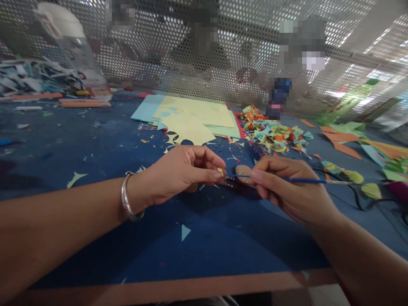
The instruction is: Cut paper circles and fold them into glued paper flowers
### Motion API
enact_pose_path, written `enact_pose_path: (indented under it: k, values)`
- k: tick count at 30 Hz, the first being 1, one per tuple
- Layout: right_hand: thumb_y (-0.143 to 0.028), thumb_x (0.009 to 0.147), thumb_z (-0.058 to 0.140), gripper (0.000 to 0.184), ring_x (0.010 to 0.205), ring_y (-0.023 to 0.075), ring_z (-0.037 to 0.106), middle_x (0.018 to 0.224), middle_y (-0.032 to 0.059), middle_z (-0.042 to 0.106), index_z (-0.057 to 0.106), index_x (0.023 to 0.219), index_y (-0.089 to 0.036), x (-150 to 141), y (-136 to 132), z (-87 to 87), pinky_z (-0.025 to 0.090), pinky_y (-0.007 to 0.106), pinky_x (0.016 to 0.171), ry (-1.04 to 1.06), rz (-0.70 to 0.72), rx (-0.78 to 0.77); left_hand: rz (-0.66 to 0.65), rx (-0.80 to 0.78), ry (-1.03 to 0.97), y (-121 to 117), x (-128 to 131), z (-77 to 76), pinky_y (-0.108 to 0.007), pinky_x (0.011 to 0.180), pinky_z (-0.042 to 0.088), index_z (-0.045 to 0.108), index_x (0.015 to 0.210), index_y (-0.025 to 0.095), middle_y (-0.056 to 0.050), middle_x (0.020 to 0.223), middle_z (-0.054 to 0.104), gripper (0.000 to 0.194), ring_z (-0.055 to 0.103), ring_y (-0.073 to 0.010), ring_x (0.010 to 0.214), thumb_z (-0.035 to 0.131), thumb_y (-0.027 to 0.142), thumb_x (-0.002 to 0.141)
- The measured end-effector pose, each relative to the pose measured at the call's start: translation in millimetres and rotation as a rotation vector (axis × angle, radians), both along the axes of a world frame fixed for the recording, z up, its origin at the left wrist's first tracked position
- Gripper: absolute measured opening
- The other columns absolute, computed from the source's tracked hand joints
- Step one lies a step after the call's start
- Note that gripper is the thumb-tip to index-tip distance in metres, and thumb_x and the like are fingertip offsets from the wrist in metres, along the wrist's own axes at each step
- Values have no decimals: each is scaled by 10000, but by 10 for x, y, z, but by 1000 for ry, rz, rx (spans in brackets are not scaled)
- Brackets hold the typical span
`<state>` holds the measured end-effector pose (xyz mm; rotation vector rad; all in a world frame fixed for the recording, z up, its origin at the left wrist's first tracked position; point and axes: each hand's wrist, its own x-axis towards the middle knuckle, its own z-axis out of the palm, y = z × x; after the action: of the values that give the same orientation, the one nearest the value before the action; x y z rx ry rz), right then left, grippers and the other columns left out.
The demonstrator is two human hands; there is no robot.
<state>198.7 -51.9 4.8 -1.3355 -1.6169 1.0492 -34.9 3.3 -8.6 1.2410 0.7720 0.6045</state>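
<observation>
My left hand [191, 170], with a silver bangle [126, 197] on its wrist, pinches a small yellow rolled piece of paper [220, 171] between thumb and fingertips. My right hand [283, 185] is closed around a thin blue stick [307, 180], held roughly level. The stick's narrow tip reaches the yellow piece or lies right beside it; exact contact is too small to tell. Between the hands, a round tan piece [243, 173] rests on the dark blue table top [159, 255]. Another tan piece is mostly hidden under my left hand.
Yellow and blue paper sheets [194, 112], some cut with curved holes, lie ahead. Right of them is a heap of small folded paper pieces [277, 134]. Orange scraps [341, 137] and a black cord [358, 202] are farther right. A bottle [79, 55] stands back left before a perforated metal screen [143, 51].
</observation>
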Motion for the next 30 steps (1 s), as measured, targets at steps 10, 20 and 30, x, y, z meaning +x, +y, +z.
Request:
enact_pose_path:
  k: [10, 20, 30]
  values:
    - [-391, 896, 703, 298, 372, 35, 432, 511, -41, 568, 654, 693, -178, -5, -5, -1, 263, 170, 351, -10, 12, -1, 3, 8, 18, -3, 8, -14, -194, 459, 235, 674, 945, 180, 0, 785, 693, 258, 506, -63, 567, 826, 255, 750]
    - [-389, 898, 696, 307, 369, 34, 430, 507, -36, 570, 646, 689, -169, -10, -2, 6, 254, 169, 342, -37, 20, 0, 3, 5, 32, -24, 6, 16, -197, 471, 230, 672, 942, 170, 5, 783, 680, 252, 496, -56, 584, 822, 241, 752]
    - [-401, 888, 708, 313, 376, 37, 425, 515, -32, 566, 649, 691, -165, -13, -7, 4, 271, 172, 351, -21, 19, -13, -1, 15, 17, -16, 20, 2, -197, 476, 243, 682, 939, 168, -1, 791, 686, 258, 512, -66, 591, 828, 241, 740]
